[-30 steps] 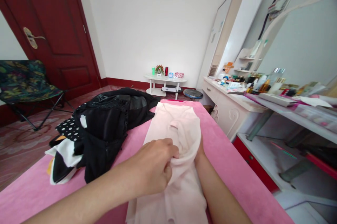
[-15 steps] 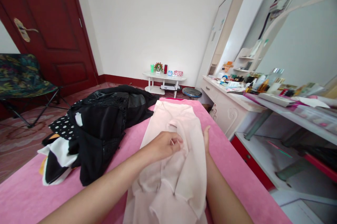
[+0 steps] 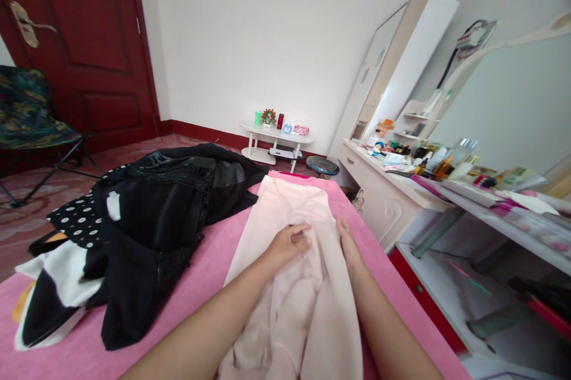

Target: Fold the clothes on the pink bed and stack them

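A pale pink long garment [image 3: 250, 255] lies lengthwise on the pink bed cover, with soft folds down its middle. My left hand [image 3: 288, 244] rests on the middle of it, palm down, index finger stretched forward and a gap showing between the fingers and thumb. Along the garment's right edge lies my right hand [image 3: 350, 249], fingers pointing away from me and flat against the cloth; part of its fingers is hidden. To the left is a heap of black clothes [image 3: 151, 219], with a black polka-dot piece [image 3: 80, 219] and a white-and-black piece [image 3: 66, 279] sticking out.
The pink bed cover [image 3: 214, 267] lies under everything. A dressing table [image 3: 383, 184] with several bottles and a glass-topped stand [image 3: 513, 213] line the right side. Ahead stand a small white table [image 3: 276, 134] and a round stool [image 3: 322, 165]. A folding chair [image 3: 35, 118] is at left.
My left hand's curled fingers have straightened and moved slightly forward over the garment. My right hand has come in against its edge. The cloth's front folds look smoother. The view has shifted a little.
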The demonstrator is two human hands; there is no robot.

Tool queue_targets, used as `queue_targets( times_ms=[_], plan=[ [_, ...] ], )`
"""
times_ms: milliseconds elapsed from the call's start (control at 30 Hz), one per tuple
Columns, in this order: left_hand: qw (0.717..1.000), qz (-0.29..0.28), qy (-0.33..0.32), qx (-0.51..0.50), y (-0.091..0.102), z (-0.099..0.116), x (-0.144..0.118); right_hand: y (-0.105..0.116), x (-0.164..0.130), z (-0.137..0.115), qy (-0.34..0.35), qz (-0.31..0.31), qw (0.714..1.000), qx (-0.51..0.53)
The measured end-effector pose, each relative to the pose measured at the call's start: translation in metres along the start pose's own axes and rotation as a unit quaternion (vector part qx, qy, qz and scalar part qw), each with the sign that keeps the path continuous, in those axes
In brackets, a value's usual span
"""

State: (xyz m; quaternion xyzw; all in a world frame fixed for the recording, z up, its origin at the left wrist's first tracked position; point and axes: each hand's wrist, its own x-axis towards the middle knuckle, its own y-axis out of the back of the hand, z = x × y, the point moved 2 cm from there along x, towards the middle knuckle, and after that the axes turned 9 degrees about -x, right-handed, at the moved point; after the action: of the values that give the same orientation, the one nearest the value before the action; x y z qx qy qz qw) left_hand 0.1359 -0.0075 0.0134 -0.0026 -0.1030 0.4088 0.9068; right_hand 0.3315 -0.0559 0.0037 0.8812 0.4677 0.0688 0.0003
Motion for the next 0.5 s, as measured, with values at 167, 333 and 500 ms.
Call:
queue_targets(
  times_ms=[167, 333, 500],
  plan=[
    [0.997, -0.006, -0.026, 0.068, 0.000, -0.005, 0.002, 0.001, 0.041, -0.025, -0.110, -0.069, 0.991, -0.012],
    [0.998, -0.055, -0.001, -0.016, -0.005, -0.007, 0.002, -0.012, 0.080, -0.043, -0.126, -0.072, 0.989, -0.021],
    [0.997, 0.047, 0.029, -0.054, -0.002, 0.010, -0.001, -0.035, 0.110, -0.057, -0.103, -0.077, 0.992, 0.016]
  ],
)
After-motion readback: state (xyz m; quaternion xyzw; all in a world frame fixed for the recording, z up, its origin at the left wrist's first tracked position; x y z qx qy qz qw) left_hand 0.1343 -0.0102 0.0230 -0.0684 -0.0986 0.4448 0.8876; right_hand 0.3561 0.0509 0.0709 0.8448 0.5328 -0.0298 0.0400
